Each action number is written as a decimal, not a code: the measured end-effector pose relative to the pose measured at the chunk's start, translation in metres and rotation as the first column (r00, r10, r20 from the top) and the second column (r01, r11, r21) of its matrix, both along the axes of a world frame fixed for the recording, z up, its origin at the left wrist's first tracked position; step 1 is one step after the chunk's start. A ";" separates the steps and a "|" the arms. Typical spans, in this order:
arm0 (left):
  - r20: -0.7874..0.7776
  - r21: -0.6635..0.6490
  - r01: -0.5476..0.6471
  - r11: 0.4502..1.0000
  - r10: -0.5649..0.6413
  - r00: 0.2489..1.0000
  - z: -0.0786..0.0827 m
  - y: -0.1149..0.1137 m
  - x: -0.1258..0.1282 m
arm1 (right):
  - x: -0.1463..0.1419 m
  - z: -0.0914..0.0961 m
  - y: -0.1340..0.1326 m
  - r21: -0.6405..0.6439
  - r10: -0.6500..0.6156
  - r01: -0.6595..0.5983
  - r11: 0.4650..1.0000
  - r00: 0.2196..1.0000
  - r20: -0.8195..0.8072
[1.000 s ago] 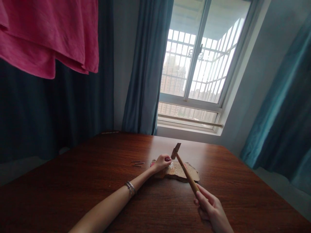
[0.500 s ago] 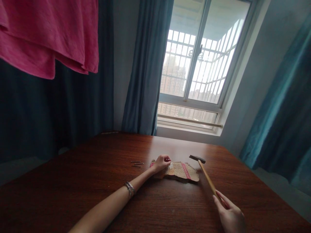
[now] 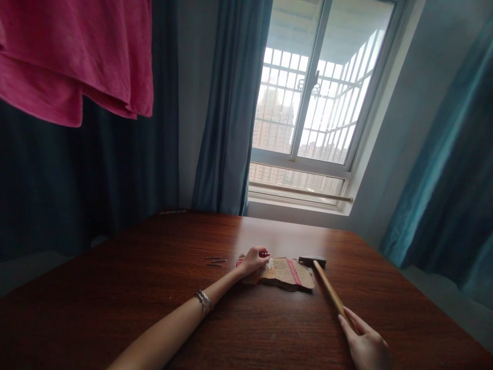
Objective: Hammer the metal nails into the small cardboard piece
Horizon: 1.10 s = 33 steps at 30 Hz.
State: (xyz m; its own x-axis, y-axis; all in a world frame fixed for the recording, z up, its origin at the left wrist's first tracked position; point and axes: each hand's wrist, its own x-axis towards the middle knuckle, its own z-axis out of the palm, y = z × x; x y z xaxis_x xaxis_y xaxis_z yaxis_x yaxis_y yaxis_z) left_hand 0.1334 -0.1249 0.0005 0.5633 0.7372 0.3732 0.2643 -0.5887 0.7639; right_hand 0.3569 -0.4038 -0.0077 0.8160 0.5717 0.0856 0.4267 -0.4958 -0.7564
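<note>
My right hand [image 3: 365, 336] is wrapped round the wooden handle of a hammer [image 3: 330, 290]. Its dark metal head lies at the far right edge of a patterned piece of cardboard [image 3: 287, 272]; whether it touches the board or the table I cannot tell. Over the cardboard's left part, my left hand [image 3: 254, 260] is closed in a pinch, with the wrist low. Whatever is between those fingertips is too small to make out. Several nails [image 3: 215, 261] lie loose on the table to the left of that hand.
Everything lies on a brown wooden table [image 3: 162, 303]. Beyond its far edge is a barred window [image 3: 304, 123] with blue curtains [image 3: 225, 113] beside it. A pink cloth [image 3: 84, 61] hangs at upper left.
The hammer's head has come down a little and turned more level, close to the cardboard's right end. My left hand keeps its pinch at the same spot on the cardboard.
</note>
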 end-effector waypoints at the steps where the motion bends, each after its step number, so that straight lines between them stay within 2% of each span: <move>1: -0.004 0.002 -0.004 1.000 0.004 1.000 0.000 0.000 0.000 | -0.001 0.000 0.000 0.007 0.001 -0.002 1.000 1.000 0.009; 5: -0.025 0.018 -0.004 1.000 0.004 1.000 0.002 -0.001 -0.001 | -0.003 0.002 -0.001 0.020 -0.006 0.005 1.000 0.999 0.041; 9: -0.022 0.002 0.002 1.000 -0.002 1.000 0.001 -0.001 -0.001 | -0.003 0.001 -0.003 -0.057 -0.001 0.006 0.998 0.995 0.101; 14: -0.003 -0.016 0.009 1.000 -0.009 1.000 0.001 -0.001 0.000 | 0.002 -0.010 -0.004 -0.118 0.056 -0.025 0.993 0.962 0.266; 18: -0.004 -0.007 0.016 1.000 -0.016 1.000 0.000 0.001 0.000 | 0.004 -0.020 -0.004 -0.140 0.098 -0.054 0.989 0.941 0.325; 22: -0.014 0.004 0.004 1.000 -0.004 1.000 -0.002 0.002 0.001 | -0.001 -0.020 -0.005 -0.166 0.127 -0.069 0.984 0.921 0.368; 26: -0.012 0.014 0.007 1.000 -0.007 1.000 0.000 0.001 0.001 | -0.012 -0.008 0.000 -0.197 0.134 -0.047 0.979 0.879 0.457; 29: 0.009 0.011 0.010 1.000 -0.010 1.000 0.003 -0.001 0.000 | -0.023 0.009 0.020 -0.146 0.102 -0.019 0.989 0.805 0.585; 31: 0.032 0.005 0.006 1.000 -0.007 0.999 0.004 -0.003 0.000 | -0.032 0.024 0.042 -0.096 0.140 -0.102 0.990 0.760 0.635; 33: 0.059 -0.006 0.006 1.000 -0.006 0.998 0.004 -0.006 0.000 | -0.041 0.038 0.070 -0.082 0.234 -0.238 0.968 0.730 0.642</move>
State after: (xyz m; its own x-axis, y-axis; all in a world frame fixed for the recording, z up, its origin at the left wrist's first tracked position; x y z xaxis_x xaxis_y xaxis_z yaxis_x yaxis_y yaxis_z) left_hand 0.1334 -0.1307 0.0049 0.5448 0.7364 0.4012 0.2153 -0.5852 0.7818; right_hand 0.3163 -0.3335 0.0301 0.4050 0.7364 0.5419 0.9139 -0.3095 -0.2625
